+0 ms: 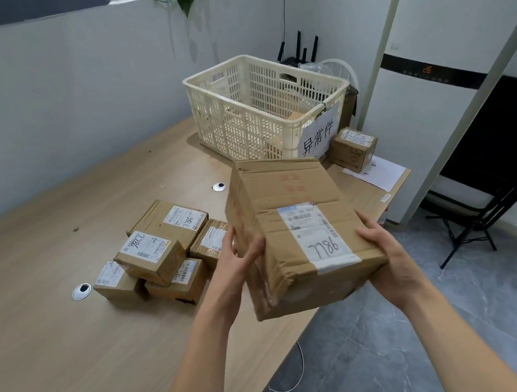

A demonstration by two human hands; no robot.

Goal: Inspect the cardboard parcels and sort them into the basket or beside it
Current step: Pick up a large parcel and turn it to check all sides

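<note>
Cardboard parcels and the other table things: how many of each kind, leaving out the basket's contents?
Cardboard parcels: 7 (held parcel, pile of 5, 1 lone parcel beside the basket)
Basket: 1
Cable grommets: 2
Paper sheet: 1
Total: 11
What lies inside the basket is too hidden to count.

left hand (239, 264): bare, slim, thumb and fingers in view
right hand (391, 260): bare, seen from the back, thumb in view, fingertips hidden
left forearm (200, 355): bare all the way to the near frame edge, long and slim
right forearm (455, 334): bare to the near frame edge, same build
nails: too small to tell
</note>
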